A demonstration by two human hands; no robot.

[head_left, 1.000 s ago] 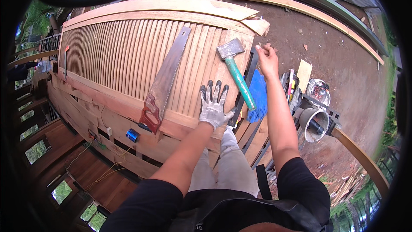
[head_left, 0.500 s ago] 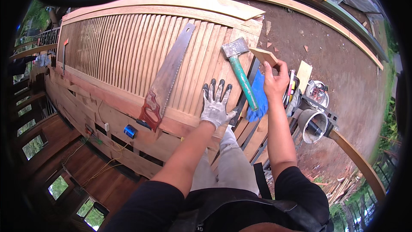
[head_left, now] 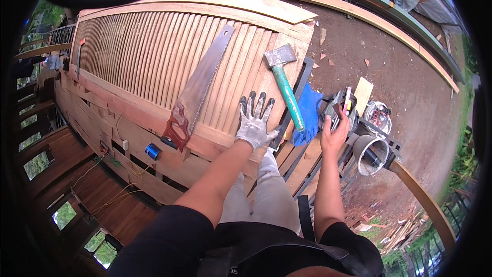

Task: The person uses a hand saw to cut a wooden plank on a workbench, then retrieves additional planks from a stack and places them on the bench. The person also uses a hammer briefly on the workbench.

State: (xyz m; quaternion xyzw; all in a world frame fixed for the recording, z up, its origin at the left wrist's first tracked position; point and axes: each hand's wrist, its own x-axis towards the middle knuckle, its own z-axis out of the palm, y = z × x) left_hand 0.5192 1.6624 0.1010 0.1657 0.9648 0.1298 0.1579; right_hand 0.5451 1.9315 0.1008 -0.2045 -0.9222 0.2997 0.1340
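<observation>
My left hand (head_left: 253,127), in a grey-white glove with dark fingertips, lies flat with fingers spread on the slatted wooden panel (head_left: 154,66). To its right, a hammer-like tool (head_left: 287,90) with a broad, worn steel head and a chipped green handle rests across the panel's end. A handsaw (head_left: 202,84) with a reddish-brown handle lies over the slats on the left. Bare and closed, my right hand (head_left: 334,134) is beyond the panel's right end, next to some tools. It grips a small piece of wood (head_left: 338,111), seen nearly edge-on and partly hidden by the fingers.
Right of the panel are a blue cloth-like item (head_left: 307,110), a grey bucket (head_left: 370,155) and a second white container (head_left: 378,115). A blue can (head_left: 152,151) sits at left below the panel. Long timber (head_left: 379,25) lies on the dirt ground beyond.
My right hand has come down and nearer from beside the hammer-like tool's head to the tools at right, turning the wood piece edge-on. My left hand stays flat on the panel.
</observation>
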